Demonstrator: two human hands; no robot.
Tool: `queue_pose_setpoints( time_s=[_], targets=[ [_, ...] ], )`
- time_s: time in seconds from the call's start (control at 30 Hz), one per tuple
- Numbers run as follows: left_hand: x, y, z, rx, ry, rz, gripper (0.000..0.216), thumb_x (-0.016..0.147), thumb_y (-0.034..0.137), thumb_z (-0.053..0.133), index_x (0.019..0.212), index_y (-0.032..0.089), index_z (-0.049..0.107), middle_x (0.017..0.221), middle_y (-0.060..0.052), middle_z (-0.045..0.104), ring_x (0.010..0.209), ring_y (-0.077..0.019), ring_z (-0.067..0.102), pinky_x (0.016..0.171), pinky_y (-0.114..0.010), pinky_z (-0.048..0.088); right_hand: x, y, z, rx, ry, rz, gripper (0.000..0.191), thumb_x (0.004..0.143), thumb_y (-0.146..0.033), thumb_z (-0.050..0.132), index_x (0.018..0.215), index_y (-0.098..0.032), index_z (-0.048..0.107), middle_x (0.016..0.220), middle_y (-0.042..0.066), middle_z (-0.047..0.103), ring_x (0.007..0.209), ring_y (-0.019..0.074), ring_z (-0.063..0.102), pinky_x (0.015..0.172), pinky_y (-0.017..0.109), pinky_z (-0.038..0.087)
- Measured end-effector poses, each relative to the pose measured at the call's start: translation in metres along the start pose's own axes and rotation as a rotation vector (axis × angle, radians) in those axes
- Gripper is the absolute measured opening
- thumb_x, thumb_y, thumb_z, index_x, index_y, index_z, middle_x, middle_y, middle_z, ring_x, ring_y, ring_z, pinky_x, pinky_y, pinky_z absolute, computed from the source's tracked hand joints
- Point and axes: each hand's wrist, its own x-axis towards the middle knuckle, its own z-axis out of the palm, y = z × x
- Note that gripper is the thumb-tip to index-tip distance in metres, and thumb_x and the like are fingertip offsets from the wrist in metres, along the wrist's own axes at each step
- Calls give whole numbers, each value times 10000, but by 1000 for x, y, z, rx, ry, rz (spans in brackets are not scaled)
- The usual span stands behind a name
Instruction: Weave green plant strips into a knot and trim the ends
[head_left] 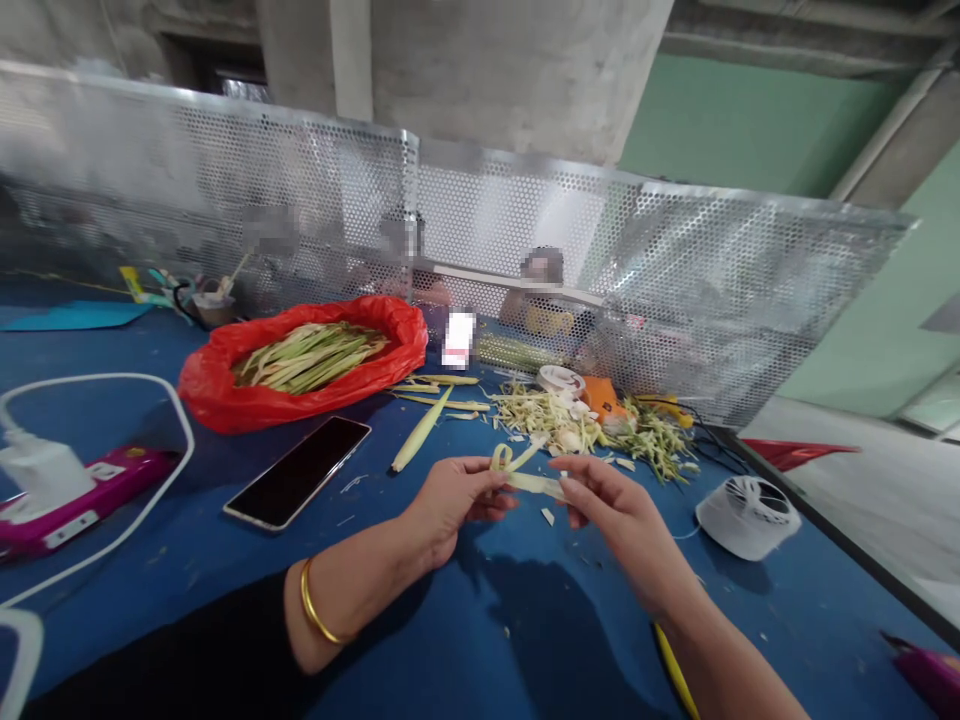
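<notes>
Between my two hands, above the blue table, a pale green strip of plant leaf point(534, 482) is stretched, with a small loop at its left end. My left hand point(457, 500) pinches the strip close to that loop. At the other end, the thumb and fingers of my right hand point(604, 505) are closed on the strip. A corn husk point(421, 432) lies just beyond my left hand. Behind the strip spreads a heap of cut leaf scraps point(551, 415). Right of my right hand stands a spool of white string point(748, 516).
A red plastic bag point(217, 400) full of leaf strips point(311, 358) stands at the left. Nearer lie a phone point(298, 474) and a purple power strip point(90, 500) with a white cable. A perforated metal screen point(510, 215) borders the back; people sit behind it. A yellow-handled tool point(675, 672) lies by my right forearm.
</notes>
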Motion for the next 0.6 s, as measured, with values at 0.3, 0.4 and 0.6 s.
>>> queue_pose_setpoints(
  time_s=[0.3,0.4,0.6],
  targets=[
    [2,-3,-2,14,-167,-49,116,707,143,675,815,99,676,694,-50,691,527,-86,607,531,-192,483,-1,6,1,557,-28,266,220,614,-285,822,794,-187,741,700,5,631,590,102,544,592,230,477],
    [2,-4,-2,35,-178,-49,139,693,157,684,816,93,681,678,-40,678,513,-79,589,523,-189,472,2,9,4,691,90,310,272,549,-240,861,789,-183,746,678,-3,642,610,100,572,626,222,499],
    [0,-7,0,135,-130,0,211,668,209,707,839,86,702,688,-54,688,518,-92,588,554,-218,479,-2,8,13,541,107,200,253,609,-330,828,786,-169,744,658,3,641,604,107,546,611,233,461]
  ],
)
